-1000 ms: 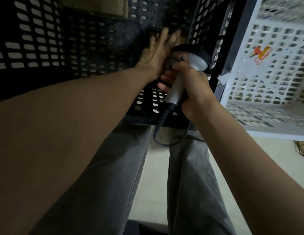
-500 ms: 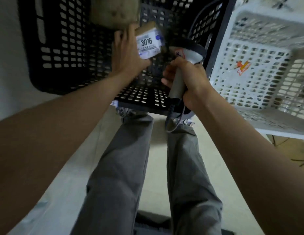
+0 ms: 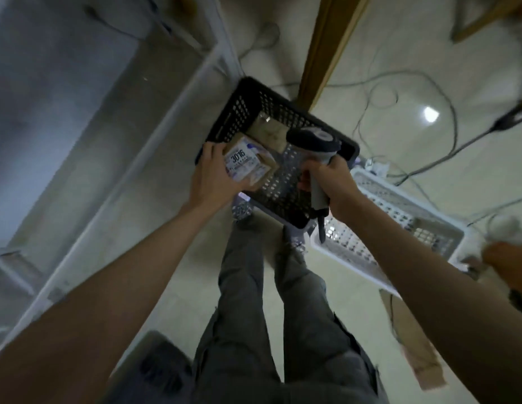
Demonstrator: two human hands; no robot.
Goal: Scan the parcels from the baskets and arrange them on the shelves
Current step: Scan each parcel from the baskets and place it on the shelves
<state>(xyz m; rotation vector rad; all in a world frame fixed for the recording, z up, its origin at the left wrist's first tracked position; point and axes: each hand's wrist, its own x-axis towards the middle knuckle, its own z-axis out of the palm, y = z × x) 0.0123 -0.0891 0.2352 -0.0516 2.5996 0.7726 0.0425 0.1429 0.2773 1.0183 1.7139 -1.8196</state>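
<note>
Above the black basket (image 3: 224, 118), your left hand (image 3: 213, 176) is closed around a small cardboard parcel (image 3: 248, 166), label up and reading 3016. It looks light and stiff, a one-hand load; the taped faces may be slick, so hold it by the side edges and leave the label bare. Your right hand (image 3: 331, 185) is wrapped round the handle of the scanner (image 3: 313, 139), whose head hangs over the basket just beside the parcel. A second brown parcel (image 3: 267, 132) lies inside the basket, beyond the one you hold. Compared with half a second ago, you have stood up: the basket now sits well below, with the white basket (image 3: 405, 228) beside it and the shelf frame (image 3: 154, 126) on the basket's other side.
</note>
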